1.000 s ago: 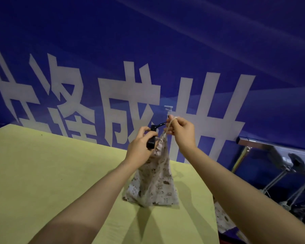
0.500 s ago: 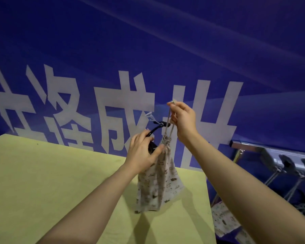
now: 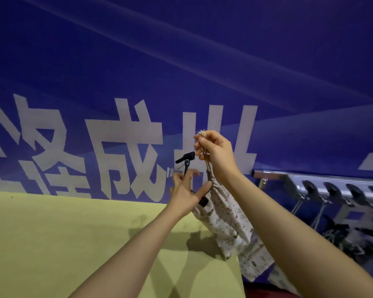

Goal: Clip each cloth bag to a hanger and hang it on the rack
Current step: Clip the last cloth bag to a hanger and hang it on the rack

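A beige printed cloth bag (image 3: 226, 218) hangs in the air over the right end of the yellow table (image 3: 52, 244). My right hand (image 3: 216, 154) pinches its drawstring and holds it up by the cord. A small black hanger (image 3: 186, 160) with a hooked top stands just left of the cord. Its stem runs down between the fingers of my left hand (image 3: 184, 190), which holds it. The hanger's black clip (image 3: 203, 201) shows below my left thumb, against the upper edge of the bag. Whether the clip bites the cloth I cannot tell.
A metal rack rail (image 3: 271, 173) runs along the blue banner wall at right, carrying several black hangers (image 3: 332, 190). Other printed bags (image 3: 256, 263) hang below it, past the table's right edge. Dark clips lie bunched at far right (image 3: 342, 235).
Both hands moved right and up. The bag left the table top and now hangs by its cord near the table's right edge. My left fingers spread more around the hanger.
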Motion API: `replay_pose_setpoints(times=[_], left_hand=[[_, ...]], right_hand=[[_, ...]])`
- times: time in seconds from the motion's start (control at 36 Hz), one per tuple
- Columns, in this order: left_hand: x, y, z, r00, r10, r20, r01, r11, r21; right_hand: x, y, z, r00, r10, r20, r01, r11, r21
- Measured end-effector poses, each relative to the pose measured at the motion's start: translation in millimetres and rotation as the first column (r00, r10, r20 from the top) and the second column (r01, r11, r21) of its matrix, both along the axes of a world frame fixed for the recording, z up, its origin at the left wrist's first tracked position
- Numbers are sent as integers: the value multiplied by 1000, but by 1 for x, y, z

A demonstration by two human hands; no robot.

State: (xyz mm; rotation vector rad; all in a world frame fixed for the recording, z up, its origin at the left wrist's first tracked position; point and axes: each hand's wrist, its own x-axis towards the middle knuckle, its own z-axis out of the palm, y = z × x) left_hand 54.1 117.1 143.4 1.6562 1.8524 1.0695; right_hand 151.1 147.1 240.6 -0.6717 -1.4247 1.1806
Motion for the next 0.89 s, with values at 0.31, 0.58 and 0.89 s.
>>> replay_pose_setpoints(times=[0.31,0.58,0.89], left_hand=[[104,5,0,991,125,39,-124,992,-22],[210,-34,2,961,75,-265,-60,996,63],[288,-88,-22,884,86,-459,-114,993,-34]], right_hand=[[93,-30,-8,997,70,24,-69,996,-49],[199,-59,-17,997,-31,-75,30,999,-10],[278,-92,-37,999,-36,-25,34,997,-68]])
